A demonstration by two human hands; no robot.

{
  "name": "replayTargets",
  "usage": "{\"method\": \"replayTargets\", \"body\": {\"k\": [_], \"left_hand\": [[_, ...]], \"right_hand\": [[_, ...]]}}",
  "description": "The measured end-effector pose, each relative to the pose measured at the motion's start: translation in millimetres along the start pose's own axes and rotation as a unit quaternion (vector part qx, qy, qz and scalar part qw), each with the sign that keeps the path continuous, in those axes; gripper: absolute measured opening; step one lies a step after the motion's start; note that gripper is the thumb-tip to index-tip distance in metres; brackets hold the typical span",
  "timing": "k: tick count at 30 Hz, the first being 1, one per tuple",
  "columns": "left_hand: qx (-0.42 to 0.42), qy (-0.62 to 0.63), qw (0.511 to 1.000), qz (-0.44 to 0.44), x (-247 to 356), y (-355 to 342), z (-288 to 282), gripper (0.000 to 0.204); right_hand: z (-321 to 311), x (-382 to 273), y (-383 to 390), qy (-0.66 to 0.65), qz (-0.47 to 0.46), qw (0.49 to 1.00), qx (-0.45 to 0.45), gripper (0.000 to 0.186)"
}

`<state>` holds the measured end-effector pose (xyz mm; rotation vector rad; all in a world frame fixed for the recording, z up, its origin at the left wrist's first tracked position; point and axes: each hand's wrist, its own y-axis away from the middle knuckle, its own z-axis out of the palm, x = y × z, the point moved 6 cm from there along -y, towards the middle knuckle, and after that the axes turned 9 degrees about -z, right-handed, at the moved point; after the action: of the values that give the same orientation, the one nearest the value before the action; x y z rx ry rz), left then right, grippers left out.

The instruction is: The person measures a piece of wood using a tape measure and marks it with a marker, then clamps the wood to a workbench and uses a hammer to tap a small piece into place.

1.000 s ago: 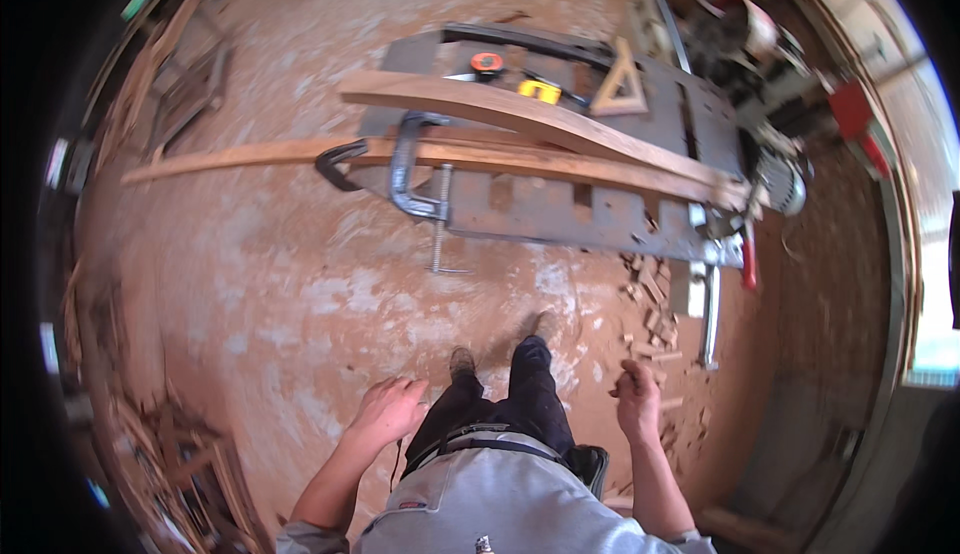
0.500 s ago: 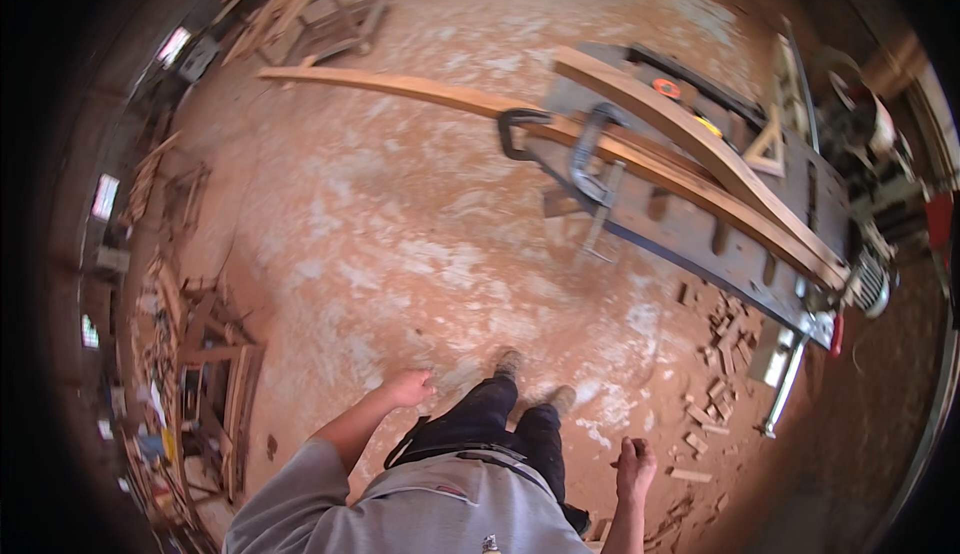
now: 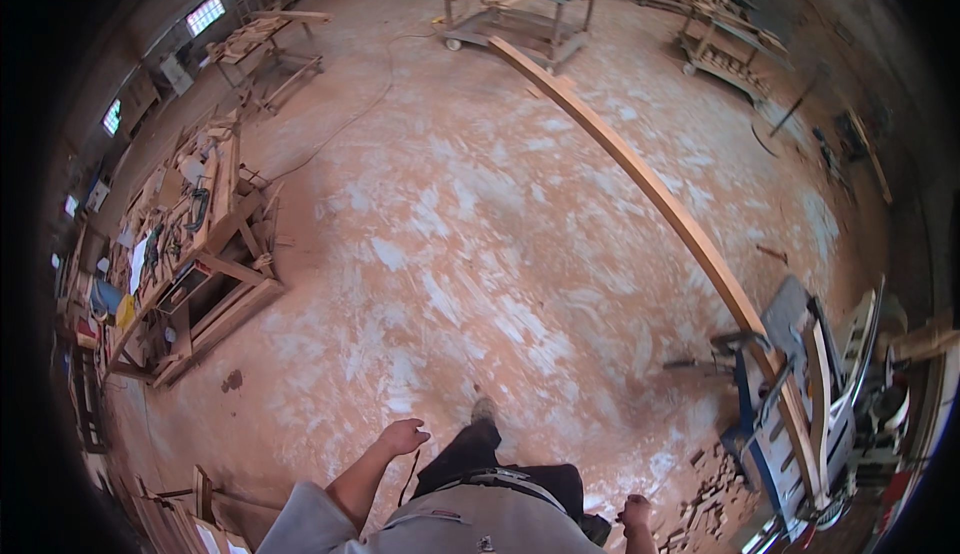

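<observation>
My left hand (image 3: 404, 437) hangs out from my left side, its fingers loosely stretched, with nothing visible in it. By my right hip my right hand (image 3: 634, 510) is small in view, its fingers curled in, and nothing shows in them. Neither hand touches anything. The nearest large thing on my right is a machine table (image 3: 752, 429) with a blue-edged top. A long curved wooden beam (image 3: 660, 199) lies on it and reaches far out over the floor. Dark C-clamps (image 3: 740, 340) sit on the beam at the table's edge.
Offcuts (image 3: 712, 489) litter the floor at right. A cluttered workbench (image 3: 225, 264) stands at left. Farther away are a wheeled cart (image 3: 515, 29) stacked with timber, another loaded cart (image 3: 730, 54) and a wooden trestle table (image 3: 265, 49). A hammer (image 3: 772, 253) lies on the dusty floor.
My view has turned left, so the machine table and beam have shifted to the lower right. The left workbench and far carts show more fully. My left hand's fingers look more stretched.
</observation>
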<state>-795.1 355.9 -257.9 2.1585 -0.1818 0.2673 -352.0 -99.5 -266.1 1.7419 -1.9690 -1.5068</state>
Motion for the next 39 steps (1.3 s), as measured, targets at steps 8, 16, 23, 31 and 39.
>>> {"method": "replayTargets", "body": {"k": [8, 16, 23, 31, 39], "left_hand": [[0.333, 0.229, 0.896, 0.186, 75.6, -4.2, -299.9, 0.020], [0.349, 0.269, 0.856, 0.271, 154.7, -52.5, -544.5, 0.018], [0.312, 0.467, 0.817, 0.131, 85.2, -150.1, -681.7, 0.023], [0.320, 0.513, 0.776, 0.180, 71.3, -313.3, -859.5, 0.029], [0.231, 0.384, 0.832, 0.327, 250.1, -444.1, -1099.8, 0.027]], "right_hand": [[121.0, -200.6, -67.2, 0.128, -0.061, 0.986, -0.089, 0.031], [319.3, -504.6, -146.2, 0.348, -0.323, 0.877, -0.073, 0.028], [487.8, -791.6, -98.0, 0.309, -0.470, 0.809, -0.171, 0.029], [582.6, -1080.4, -56.4, 0.203, -0.459, 0.853, -0.143, 0.034], [611.5, -1208.0, -75.7, 0.009, -0.421, 0.904, -0.072, 0.026]]}}
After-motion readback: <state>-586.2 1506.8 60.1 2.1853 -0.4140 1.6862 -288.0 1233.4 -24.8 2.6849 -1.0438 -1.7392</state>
